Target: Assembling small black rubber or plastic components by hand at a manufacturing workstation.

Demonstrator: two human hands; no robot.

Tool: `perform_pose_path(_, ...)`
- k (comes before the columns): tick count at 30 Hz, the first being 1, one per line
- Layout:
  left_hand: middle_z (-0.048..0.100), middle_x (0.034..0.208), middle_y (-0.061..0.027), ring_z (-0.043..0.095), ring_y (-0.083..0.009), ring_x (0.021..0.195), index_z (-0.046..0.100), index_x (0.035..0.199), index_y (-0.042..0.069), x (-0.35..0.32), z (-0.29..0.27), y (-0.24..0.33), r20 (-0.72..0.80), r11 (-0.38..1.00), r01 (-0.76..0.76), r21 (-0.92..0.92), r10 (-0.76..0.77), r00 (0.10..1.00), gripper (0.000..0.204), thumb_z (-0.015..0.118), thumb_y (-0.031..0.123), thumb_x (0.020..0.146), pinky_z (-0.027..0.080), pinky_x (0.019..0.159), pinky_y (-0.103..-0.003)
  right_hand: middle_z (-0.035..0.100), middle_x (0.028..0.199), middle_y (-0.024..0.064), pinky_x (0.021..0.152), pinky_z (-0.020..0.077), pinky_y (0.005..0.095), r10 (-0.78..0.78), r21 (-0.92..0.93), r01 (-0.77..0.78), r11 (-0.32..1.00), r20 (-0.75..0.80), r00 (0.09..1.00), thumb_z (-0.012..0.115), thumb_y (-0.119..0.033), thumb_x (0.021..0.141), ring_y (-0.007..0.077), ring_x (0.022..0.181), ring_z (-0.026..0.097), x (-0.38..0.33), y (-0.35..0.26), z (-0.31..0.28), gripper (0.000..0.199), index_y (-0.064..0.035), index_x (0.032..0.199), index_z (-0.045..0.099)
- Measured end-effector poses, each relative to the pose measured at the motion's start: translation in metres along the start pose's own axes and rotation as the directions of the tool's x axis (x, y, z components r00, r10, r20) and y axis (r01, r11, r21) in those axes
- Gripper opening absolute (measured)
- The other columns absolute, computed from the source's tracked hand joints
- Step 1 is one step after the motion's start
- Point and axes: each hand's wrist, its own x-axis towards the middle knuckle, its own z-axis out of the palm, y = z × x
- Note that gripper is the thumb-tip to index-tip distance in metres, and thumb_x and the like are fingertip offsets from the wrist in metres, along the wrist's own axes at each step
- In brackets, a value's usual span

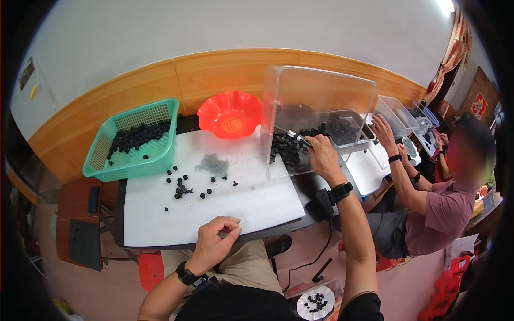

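Right now the person's right hand (324,158) is working at the mouth of a clear bin (321,85), which is standing tipped on its side, its open rim facing the person. The thumb and fingers are closing around a thin black-and-white tool (293,135), whose far end is pointing left, toward the bin's side wall. Black pieces (286,150) are lying heaped inside the bin, just beside the tool, so walls are hemming that hand in at the left and above.

The left hand (214,243) is resting by the near edge of a white mat (251,198), its fingers curling toward the thumb; whether the tips are touching or pinching anything, I cannot tell. It is having more room: a stretch of mat is running from it to the bin, while loose black pieces are lying scattered farther up and left, near a small pile of pale bits (214,165).

Along the mat's far side, a red bowl (230,109) with a wavy rim is sitting between the bin and a green basket (101,174), which is holding more black pieces. To the right, a co-worker's hand (383,130) is lifting near a clear box (393,119).
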Motion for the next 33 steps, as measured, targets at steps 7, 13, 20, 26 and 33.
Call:
perform_pose_path(7, 0.072, 0.105, -0.0109, 0.064, -0.0101, 0.082, 0.067, 0.092, -0.002, 0.0, 0.0, -0.006, 0.006, 1.0, -0.007, -0.016, 0.007, 1.0, 0.007, 0.071, 0.003, 0.088, 0.052, 0.075, -0.025, 0.059, 0.104, 0.0112, 0.085, 0.0476, 0.0435, 0.035, 0.037, -0.032, 0.999, -0.102, 0.994, 0.064, -0.002, 0.085, 0.0337, 0.102, 0.056, -0.024, -0.002, -0.03, 0.034, -0.0064, 0.119, 0.064)
perform_pose_path(13, 0.072, 0.101, -0.0131, 0.067, -0.0152, 0.08, 0.067, 0.092, -0.002, 0.0, 0.001, -0.012, -0.028, 1.0, -0.008, -0.005, 0.008, 1.0, 0.01, 0.072, 0.004, 0.086, 0.054, 0.075, -0.028, 0.055, 0.09, 0.0063, 0.075, 0.0424, 0.0284, 0.299, 0.497, -0.147, 0.855, -0.242, 0.923, 0.059, -0.009, 0.098, 0.0168, 0.082, 0.052, -0.084, 0.0, -0.066, 0.02, 0.0023, 0.115, 0.062)
perform_pose_path(20, 0.072, 0.102, -0.0113, 0.065, -0.0144, 0.082, 0.067, 0.093, -0.002, 0.0, 0.006, -0.016, -0.002, 1.0, -0.03, 0.007, 0.03, 1.0, 0.01, 0.072, 0.004, 0.087, 0.053, 0.077, -0.027, 0.065, 0.109, 0.0061, 0.091, 0.0557, 0.0349, 0.754, 0.935, -0.206, 0.287, -0.088, 0.651, 0.058, -0.021, 0.103, 0.0144, 0.095, 0.063, -0.202, 0.002, -0.082, 0.031, 0.002, 0.123, 0.061)
perform_pose_path(26, 0.07, 0.101, -0.0077, 0.061, -0.0104, 0.084, 0.065, 0.094, -0.003, -0.003, 0.006, -0.015, -0.014, 0.998, -0.047, 0.041, 0.047, 0.999, 0.01, 0.07, 0.005, 0.09, 0.05, 0.079, -0.025, 0.065, 0.098, 0.0067, 0.088, 0.058, 0.0419, 0.848, 0.993, -0.098, 0.064, -0.003, 0.53, 0.055, -0.017, 0.103, 0.0198, 0.09, 0.067, -0.285, -0.015, -0.08, 0.025, 0.0007, 0.121, 0.059)
perform_pose_path(33, 0.07, 0.102, -0.0079, 0.061, -0.01, 0.084, 0.065, 0.095, -0.003, -0.005, 0.008, -0.019, -0.013, 0.994, -0.075, 0.078, 0.077, 0.997, 0.011, 0.07, 0.006, 0.091, 0.05, 0.08, -0.025, 0.065, 0.106, 0.0078, 0.08, 0.0586, 0.0379, 0.873, 0.989, -0.12, -0.091, 0.137, 0.467, 0.054, -0.018, 0.103, 0.021, 0.089, 0.068, -0.353, -0.041, -0.05, 0.027, -0.0003, 0.123, 0.058)
